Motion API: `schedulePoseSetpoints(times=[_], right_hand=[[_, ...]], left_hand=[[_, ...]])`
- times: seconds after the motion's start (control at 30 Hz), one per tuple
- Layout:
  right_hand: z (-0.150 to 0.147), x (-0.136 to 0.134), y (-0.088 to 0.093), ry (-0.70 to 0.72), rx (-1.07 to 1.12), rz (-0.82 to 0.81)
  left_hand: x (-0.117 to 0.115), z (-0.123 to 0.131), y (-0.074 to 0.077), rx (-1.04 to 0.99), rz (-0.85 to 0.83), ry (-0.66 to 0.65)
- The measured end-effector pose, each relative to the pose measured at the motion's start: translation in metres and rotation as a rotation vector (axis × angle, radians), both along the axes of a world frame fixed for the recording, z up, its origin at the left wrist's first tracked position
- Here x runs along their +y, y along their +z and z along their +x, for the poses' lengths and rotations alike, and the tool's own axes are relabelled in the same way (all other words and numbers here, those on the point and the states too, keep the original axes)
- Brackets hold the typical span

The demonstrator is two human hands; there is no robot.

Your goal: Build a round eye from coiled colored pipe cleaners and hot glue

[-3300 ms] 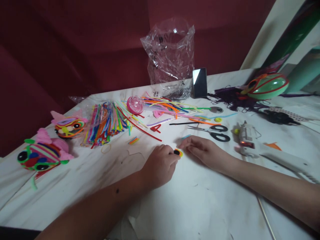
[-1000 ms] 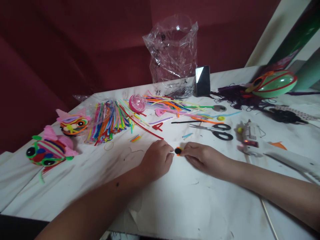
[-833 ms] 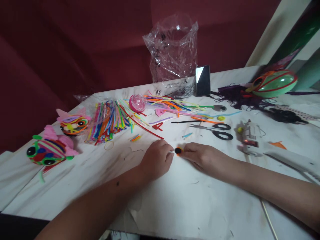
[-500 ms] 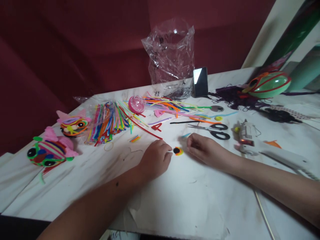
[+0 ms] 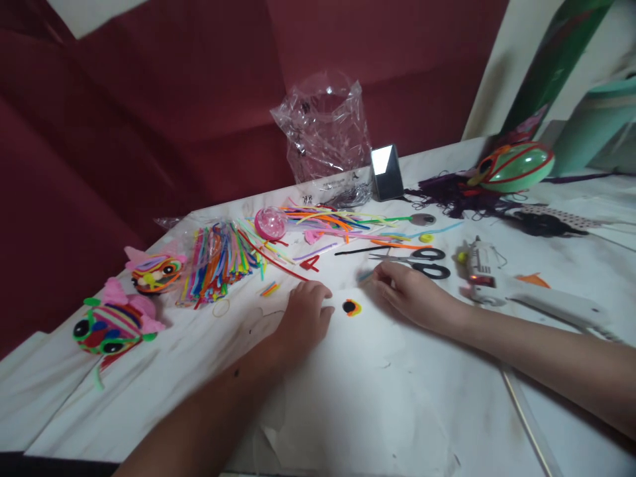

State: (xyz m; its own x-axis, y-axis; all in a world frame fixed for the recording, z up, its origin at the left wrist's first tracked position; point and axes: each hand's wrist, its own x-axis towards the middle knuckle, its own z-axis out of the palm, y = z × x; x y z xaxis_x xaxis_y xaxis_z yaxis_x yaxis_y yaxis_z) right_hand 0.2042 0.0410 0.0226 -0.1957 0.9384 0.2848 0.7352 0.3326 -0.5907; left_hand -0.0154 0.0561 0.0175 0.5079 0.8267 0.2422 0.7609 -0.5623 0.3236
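My left hand [image 5: 304, 317] rests low over the white table, thumb apart from the curled fingers, nothing visible between them. Just right of it lies a small googly eye [image 5: 349, 307] with a black centre and a yellow-orange fuzzy edging. My right hand [image 5: 405, 291] is on the other side of this eye, thumb and fingers pinched together; what they hold, if anything, is hidden. Beside its fingertips is a short blue pipe cleaner piece [image 5: 366, 275], slightly blurred. Black-handled scissors [image 5: 430, 263] lie just behind that hand.
A glue gun [image 5: 483, 268] with a lit orange light stands at right. Bundled pipe cleaners [image 5: 218, 258] and two fish-like crafts [image 5: 116, 328] are at left. Loose pipe cleaners [image 5: 338, 222], a phone [image 5: 387, 173] and a plastic bag [image 5: 328, 139] are behind. A green balloon-like craft [image 5: 521, 167] sits far right.
The view has shifted, so the table things appear a little lower and mostly displaced sideways. My left thumb and fingers have parted slightly and drawn away from the googly eye. My right hand remains pinched.
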Motion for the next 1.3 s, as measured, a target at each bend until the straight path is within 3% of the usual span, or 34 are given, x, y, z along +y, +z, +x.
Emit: schedulePoseSetpoints(times=[0.13, 0.3, 0.4, 0.47, 0.6, 0.67, 0.73, 0.93, 1.3], right_hand=[[-0.001, 0.004, -0.007, 0.041, -0.131, -0.039], [-0.002, -0.001, -0.004, 0.07, -0.075, -0.092], [-0.003, -0.006, 0.006, 0.137, 0.069, -0.057], [-0.005, -0.008, 0.012, 0.154, 0.287, -0.062], [-0.009, -0.012, 0.017, 0.054, 0.705, -0.445], [-0.011, -0.014, 0.016, 0.078, 0.807, -0.664], [-0.012, -0.017, 0.013, 0.143, 0.857, -0.776], [-0.016, -0.026, 0.006, 0.156, 0.793, -0.788], [-0.021, -0.032, -0.001, 0.229, 0.611, -0.744]], left_hand=[[0.0, 0.0, 0.0, -0.022, -0.022, -0.027], [-0.003, 0.003, 0.007, -0.013, -0.112, -0.03], [-0.006, 0.005, 0.017, -0.07, -0.186, 0.064], [-0.009, 0.005, 0.025, -0.133, -0.246, 0.122], [-0.015, 0.003, 0.039, -0.273, -0.36, 0.075], [-0.016, 0.0, 0.042, -0.313, -0.417, 0.043], [-0.016, -0.002, 0.043, -0.336, -0.482, 0.022], [-0.009, -0.006, 0.041, -0.416, -0.788, -0.001], [-0.013, -0.003, 0.034, -0.375, -0.836, 0.022]])
